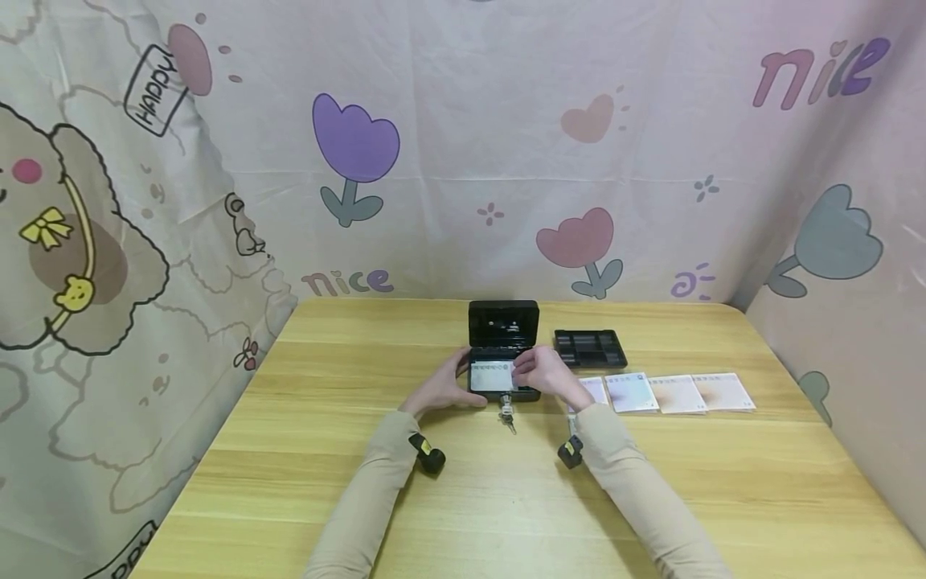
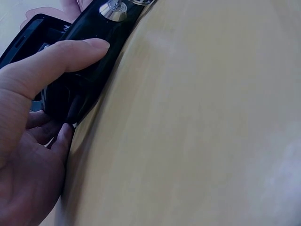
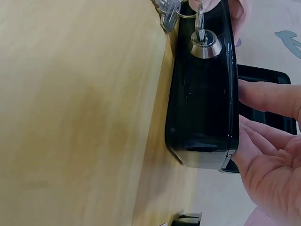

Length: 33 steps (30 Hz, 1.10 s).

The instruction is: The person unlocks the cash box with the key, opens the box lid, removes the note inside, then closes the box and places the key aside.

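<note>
A black cash box (image 1: pixel 504 396) stands with its lid (image 1: pixel 503 324) raised and pale banknotes (image 1: pixel 490 376) lying inside. My left hand (image 1: pixel 446 384) grips the box at its left end. In the left wrist view the thumb (image 2: pixel 75 54) lies along the front wall and the other fingers bend round the end. My right hand (image 1: pixel 547 373) reaches into the box from the right, its fingertips pinching the right end of the banknotes. In the right wrist view the box wall hides those fingertips. A key (image 3: pixel 201 26) sits in the front lock (image 3: pixel 205 45), with other keys hanging from its ring.
A black compartment tray (image 1: pixel 589 349) lies behind and right of the box. Several stacks of banknotes, including a bluish one (image 1: pixel 632 392) and an orange-toned one (image 1: pixel 722 392), line up to the right on the wooden table (image 1: pixel 492 498). A printed curtain (image 1: pixel 448 161) hangs behind.
</note>
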Motion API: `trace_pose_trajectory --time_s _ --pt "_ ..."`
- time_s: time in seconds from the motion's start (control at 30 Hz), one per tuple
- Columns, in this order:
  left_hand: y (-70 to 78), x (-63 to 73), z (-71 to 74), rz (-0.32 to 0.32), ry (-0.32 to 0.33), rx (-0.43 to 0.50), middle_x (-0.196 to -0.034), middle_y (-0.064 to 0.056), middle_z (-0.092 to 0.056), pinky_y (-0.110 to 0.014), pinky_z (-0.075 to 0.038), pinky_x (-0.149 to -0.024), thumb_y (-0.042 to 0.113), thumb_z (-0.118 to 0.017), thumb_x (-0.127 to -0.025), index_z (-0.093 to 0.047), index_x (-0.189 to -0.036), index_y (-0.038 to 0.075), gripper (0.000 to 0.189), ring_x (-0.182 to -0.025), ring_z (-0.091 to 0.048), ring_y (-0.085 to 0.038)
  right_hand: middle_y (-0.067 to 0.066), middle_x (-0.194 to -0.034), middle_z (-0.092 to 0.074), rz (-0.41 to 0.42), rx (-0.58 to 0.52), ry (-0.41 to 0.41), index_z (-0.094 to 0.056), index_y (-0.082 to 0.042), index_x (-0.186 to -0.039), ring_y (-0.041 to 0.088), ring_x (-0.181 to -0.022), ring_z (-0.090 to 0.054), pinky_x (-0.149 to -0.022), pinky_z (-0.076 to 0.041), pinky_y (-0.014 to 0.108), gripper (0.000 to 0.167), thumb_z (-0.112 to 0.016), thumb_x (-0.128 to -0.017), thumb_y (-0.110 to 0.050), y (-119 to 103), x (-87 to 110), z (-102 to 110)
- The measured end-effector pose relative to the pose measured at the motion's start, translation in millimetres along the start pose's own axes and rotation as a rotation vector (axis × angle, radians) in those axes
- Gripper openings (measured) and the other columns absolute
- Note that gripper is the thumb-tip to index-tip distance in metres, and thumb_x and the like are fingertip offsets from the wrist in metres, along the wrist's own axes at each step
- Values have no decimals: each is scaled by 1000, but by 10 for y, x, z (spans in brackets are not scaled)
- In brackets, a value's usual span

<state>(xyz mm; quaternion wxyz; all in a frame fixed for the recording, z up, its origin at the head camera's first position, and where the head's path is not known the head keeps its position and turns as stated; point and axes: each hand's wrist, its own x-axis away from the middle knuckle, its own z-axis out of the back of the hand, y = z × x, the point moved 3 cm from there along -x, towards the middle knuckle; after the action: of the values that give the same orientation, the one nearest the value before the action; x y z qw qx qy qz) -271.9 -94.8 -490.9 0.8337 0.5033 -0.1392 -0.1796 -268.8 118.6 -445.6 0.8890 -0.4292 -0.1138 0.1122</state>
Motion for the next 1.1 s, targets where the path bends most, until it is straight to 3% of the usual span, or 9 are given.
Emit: trace_pose_trajectory --time_s 0.37,0.73,1.1 --pt "-5 -11 -7 -9 -3 21 -165 -26 -22 -47 -27 -127 13 -89 -73 -16 -158 -3 114 -151 -31 -40 19 -104 -77 -16 -20 20 -70 7 -110 28 -97 -75 -88 -63 35 29 -75 -84 -4 8 -18 -27" --pt "8 -3 -6 -13 -2 19 -165 -27 -21 -48 -28 -127 13 -89 -72 -15 -158 -4 115 -151 -31 -41 19 -99 -78 -26 -74 129 -74 5 -106 28 -92 -77 -81 -64 35 24 -75 -85 -8 27 17 -6" --pt "1 -7 -5 -15 -3 15 -165 -26 -22 -47 -27 -127 13 -89 -73 -15 -159 -4 114 -151 -31 -40 20 -100 -78 -37 -186 175 -74 5 -107 25 -90 -77 -79 -64 31 25 -76 -84 -5 66 17 -26"
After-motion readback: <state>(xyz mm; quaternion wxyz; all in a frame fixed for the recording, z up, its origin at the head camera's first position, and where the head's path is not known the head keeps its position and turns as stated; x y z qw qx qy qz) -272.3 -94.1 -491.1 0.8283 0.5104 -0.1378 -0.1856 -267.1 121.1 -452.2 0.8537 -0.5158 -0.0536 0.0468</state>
